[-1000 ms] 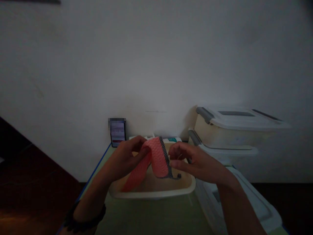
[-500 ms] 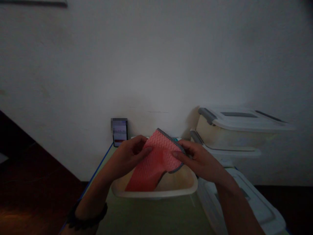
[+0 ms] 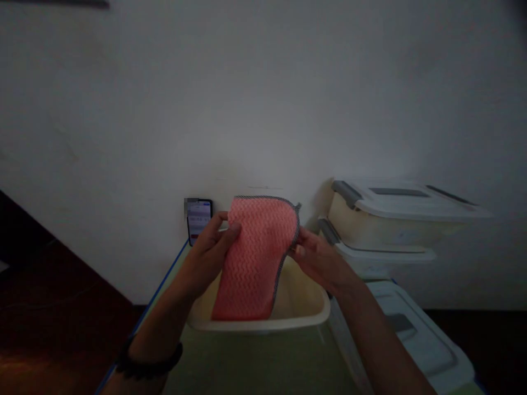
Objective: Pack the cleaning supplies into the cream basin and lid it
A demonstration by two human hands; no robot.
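Observation:
A pink textured cleaning cloth (image 3: 257, 247) with a dark checked edging hangs between my hands, spread fairly flat. My left hand (image 3: 214, 247) pinches its left edge, thumb in front. On the opposite side, my right hand (image 3: 315, 255) grips the edged border with thumb and fingers. Below is a cream plastic basin (image 3: 304, 302), and the lower end of the cloth reaches down into it. The cloth covers part of the basin's inside.
A phone (image 3: 200, 222) leans upright against the wall behind my left hand. Lidded storage boxes (image 3: 387, 225) are stacked at the right, and another pale lidded box (image 3: 420, 334) is in front of them. The basin stands on a green-topped table (image 3: 255, 362).
The cloth has been raised and opened out, its top edge now level instead of pointed. My left hand has shifted slightly left and up; my right hand sits lower on the border.

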